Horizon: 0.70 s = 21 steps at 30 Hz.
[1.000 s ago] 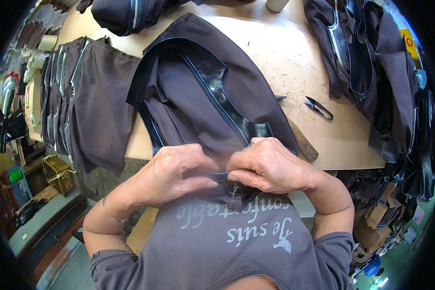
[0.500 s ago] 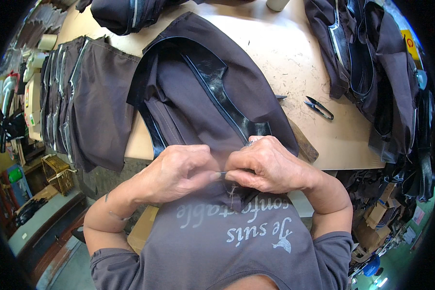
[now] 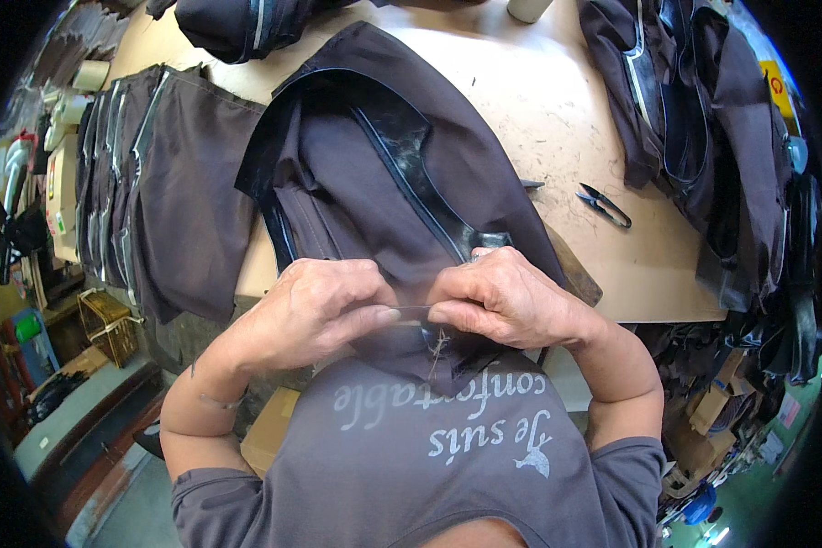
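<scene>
A thin thread [image 3: 414,307] runs taut between my two hands over the near end of a dark brown garment piece [image 3: 470,137]. My left hand [image 3: 324,306] pinches the thread at its left end with thumb and fingers together. Facing it, my right hand [image 3: 507,297] is closed in a similar pinch on the other end. Shiny black trim [image 3: 397,151] edges the garment, which lies spread on the table away from me. Loose pale thread ends [image 3: 438,347] dangle just below my hands. What the curled fingers cover is hidden.
Thread snips [image 3: 603,205] lie to the right on the table [image 3: 648,283], near a wooden block [image 3: 577,269]. Stacked dark cloth pieces [image 3: 192,192] overhang the left edge. More dark garments with black trim [image 3: 694,137] hang at the right, and another dark bundle [image 3: 237,27] sits at the back.
My hands have drawn slightly apart, the left one moving left and up, and the thread between them now shows as a longer line. The garment has shifted only slightly.
</scene>
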{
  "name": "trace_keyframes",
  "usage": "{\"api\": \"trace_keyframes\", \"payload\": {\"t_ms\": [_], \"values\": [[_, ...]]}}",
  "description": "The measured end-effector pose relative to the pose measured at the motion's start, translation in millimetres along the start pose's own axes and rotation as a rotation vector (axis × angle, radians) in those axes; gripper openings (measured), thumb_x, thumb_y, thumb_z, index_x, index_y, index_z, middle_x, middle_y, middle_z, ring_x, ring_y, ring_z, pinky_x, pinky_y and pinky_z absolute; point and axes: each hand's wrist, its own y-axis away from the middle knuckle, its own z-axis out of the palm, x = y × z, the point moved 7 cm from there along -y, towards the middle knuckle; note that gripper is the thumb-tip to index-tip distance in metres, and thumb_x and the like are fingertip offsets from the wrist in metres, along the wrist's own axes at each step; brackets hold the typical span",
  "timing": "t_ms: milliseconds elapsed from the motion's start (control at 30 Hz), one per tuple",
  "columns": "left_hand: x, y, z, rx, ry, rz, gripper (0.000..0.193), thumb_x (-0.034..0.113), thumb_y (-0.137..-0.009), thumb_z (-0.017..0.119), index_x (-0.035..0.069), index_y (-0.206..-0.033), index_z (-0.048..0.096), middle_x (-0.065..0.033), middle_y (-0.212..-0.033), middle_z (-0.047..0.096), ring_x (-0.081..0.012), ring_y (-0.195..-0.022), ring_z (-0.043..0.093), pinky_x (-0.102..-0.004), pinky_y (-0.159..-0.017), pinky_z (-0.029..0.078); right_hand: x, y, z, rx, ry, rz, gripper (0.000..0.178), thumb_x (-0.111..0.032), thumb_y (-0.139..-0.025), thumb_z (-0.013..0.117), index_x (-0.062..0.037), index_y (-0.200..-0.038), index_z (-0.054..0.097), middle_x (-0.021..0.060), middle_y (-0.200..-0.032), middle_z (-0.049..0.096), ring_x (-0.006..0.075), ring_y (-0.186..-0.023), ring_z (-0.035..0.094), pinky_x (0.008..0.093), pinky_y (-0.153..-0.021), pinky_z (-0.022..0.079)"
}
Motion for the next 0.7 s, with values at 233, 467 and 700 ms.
{"api": "trace_keyframes", "payload": {"t_ms": [233,467,700], "values": [[-5.4,-0.7,-17.0,0.11,-0.264,-0.017,0.014,0.015,-0.078,0.061,0.002,-0.076,0.059,-0.0098,-0.07,0.055,-0.0258,-0.07,0.056,-0.0352,-0.065,0.043,-8.0,1.9,-1.3,0.077,0.205,-0.083,0.019,-0.023,-0.083,0.057,-0.0064,-0.074,0.055,0.0134,-0.06,0.056,0.0344,-0.06,0.056,0.04,-0.057,0.043],[-108.0,9.8,-86.5,0.696,-0.604,-0.232,0.034,0.013,-0.069,0.071,0.005,-0.1,0.062,-0.0158,-0.13,0.038,-0.0331,-0.114,0.044,-0.0382,-0.098,0.036,-42.5,19.6,15.0,-0.044,0.253,-0.286,0.015,-0.021,-0.079,0.059,-0.0081,-0.075,0.052,0.0072,-0.057,0.055,0.0251,-0.058,0.059,0.0351,-0.06,0.041],[-37.7,35.2,-146.4,0.944,-0.052,-0.056,0.042,-0.005,-0.061,0.057,0.004,-0.102,0.063,-0.0135,-0.125,0.05,-0.0245,-0.121,0.043,-0.0345,-0.103,0.029,-45.1,7.0,-6.2,0.006,0.4,-0.334,0.01,-0.014,-0.079,0.055,-0.0069,-0.076,0.048,0.008,-0.053,0.054,0.0279,-0.052,0.056,0.04,-0.058,0.042]]}}
